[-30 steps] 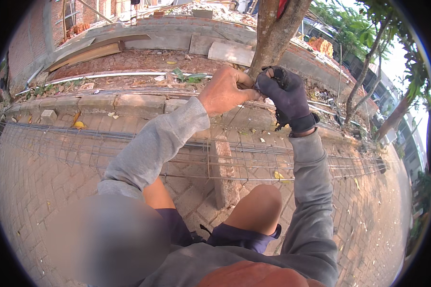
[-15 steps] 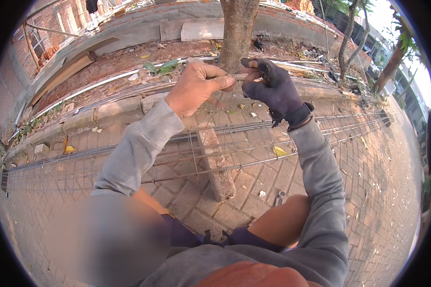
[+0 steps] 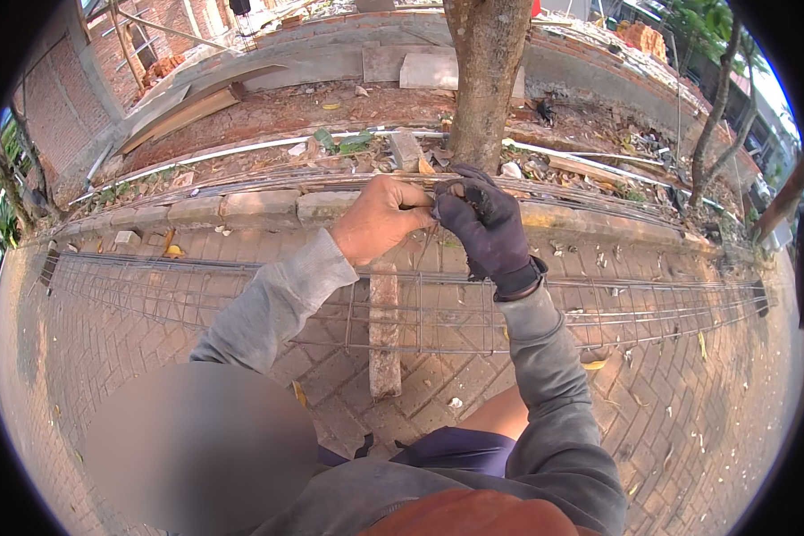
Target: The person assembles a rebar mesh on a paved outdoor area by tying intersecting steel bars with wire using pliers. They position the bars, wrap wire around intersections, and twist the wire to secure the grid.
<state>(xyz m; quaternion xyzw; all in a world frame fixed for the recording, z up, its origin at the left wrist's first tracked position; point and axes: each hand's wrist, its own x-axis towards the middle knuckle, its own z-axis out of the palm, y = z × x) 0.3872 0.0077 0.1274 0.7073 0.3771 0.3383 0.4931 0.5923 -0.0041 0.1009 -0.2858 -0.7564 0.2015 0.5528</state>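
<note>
My bare left hand (image 3: 373, 217) pinches thumb against forefinger, close to my right fingertips. My right hand (image 3: 489, 223), in a dark glove with worn fingertips, is closed in a pinch too. Between them are thin strands, seemingly thin wire (image 3: 431, 238), largely hidden by the fingers. Under my hands, a long steel rebar cage (image 3: 460, 309) with square stirrups stretches left to right across the view. A rough, crusted beam (image 3: 385, 371) lies crosswise beneath its middle.
Beyond the cage runs a stone curb (image 3: 261, 207), with long thin bars (image 3: 286, 180) lying along it. A tree trunk (image 3: 485, 89) rises just behind my hands. Farther back are a low wall (image 3: 326, 61) and leaning boards (image 3: 183, 118). Block paving (image 3: 652, 411) surrounds me.
My hands have come together, the right moving left toward the left hand. The view has shifted, so the tree and cage sit differently. Pliers seen earlier by my knee are out of sight.
</note>
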